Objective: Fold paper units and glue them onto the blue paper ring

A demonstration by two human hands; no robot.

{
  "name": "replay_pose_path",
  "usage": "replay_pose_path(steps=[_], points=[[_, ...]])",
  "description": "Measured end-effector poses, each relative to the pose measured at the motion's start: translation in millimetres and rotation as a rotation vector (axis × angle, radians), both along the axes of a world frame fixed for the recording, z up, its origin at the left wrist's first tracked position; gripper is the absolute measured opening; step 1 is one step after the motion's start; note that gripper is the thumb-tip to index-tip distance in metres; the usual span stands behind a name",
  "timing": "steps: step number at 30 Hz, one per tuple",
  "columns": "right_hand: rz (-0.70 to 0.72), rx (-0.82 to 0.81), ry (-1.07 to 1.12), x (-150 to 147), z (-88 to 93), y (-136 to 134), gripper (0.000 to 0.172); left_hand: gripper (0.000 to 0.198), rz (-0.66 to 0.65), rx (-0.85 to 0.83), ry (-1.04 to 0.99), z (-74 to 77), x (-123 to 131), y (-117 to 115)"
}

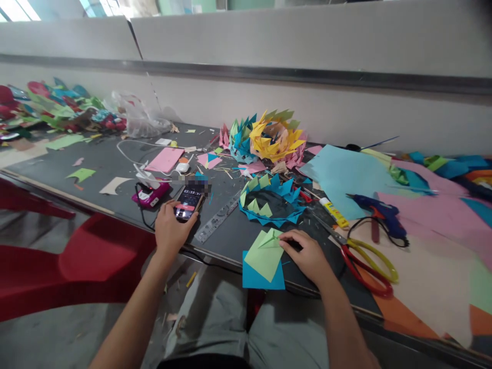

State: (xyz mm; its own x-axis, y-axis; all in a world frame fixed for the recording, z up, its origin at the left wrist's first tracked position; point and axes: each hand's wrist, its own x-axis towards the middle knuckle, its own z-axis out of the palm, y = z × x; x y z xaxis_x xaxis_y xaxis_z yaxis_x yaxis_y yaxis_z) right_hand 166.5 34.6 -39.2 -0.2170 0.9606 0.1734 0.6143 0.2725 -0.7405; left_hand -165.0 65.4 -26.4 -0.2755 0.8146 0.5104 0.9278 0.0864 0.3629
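My left hand (171, 230) grips the lower end of a smartphone (189, 199) at the table's edge, thumb and fingers on its two sides. The phone's lit screen shows a timer. With its fingertips pinched, my right hand (306, 252) holds the edge of a small folded light-green paper piece (270, 239). That piece rests over light-green paper squares (265, 259), which lie on blue paper squares (251, 279) jutting past the table edge. Just beyond stands a ring of folded blue and green paper points (282, 219). A clear ruler (218, 220) lies between my hands.
To the right are large scissors (369, 264), a glue stick (333, 212), a blue glue gun (378, 209) and big paper sheets (334, 171). Finished-looking paper rings (277, 136) stand at the back. A purple power adapter (152, 195) and a red chair (100, 256) are left.
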Motion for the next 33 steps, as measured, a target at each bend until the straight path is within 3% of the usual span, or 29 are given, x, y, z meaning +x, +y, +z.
replay_pose_path(steps=[6, 33], points=[[0.001, 0.01, -0.003, -0.3, 0.4, -0.3, 0.012, 0.035, -0.008, -0.013, 0.033, -1.5, 1.1, -0.8], [0.007, 0.017, -0.012, -0.6, 0.8, -1.1, 0.013, 0.038, -0.028, 0.021, -0.01, -1.7, 1.0, -0.3]])
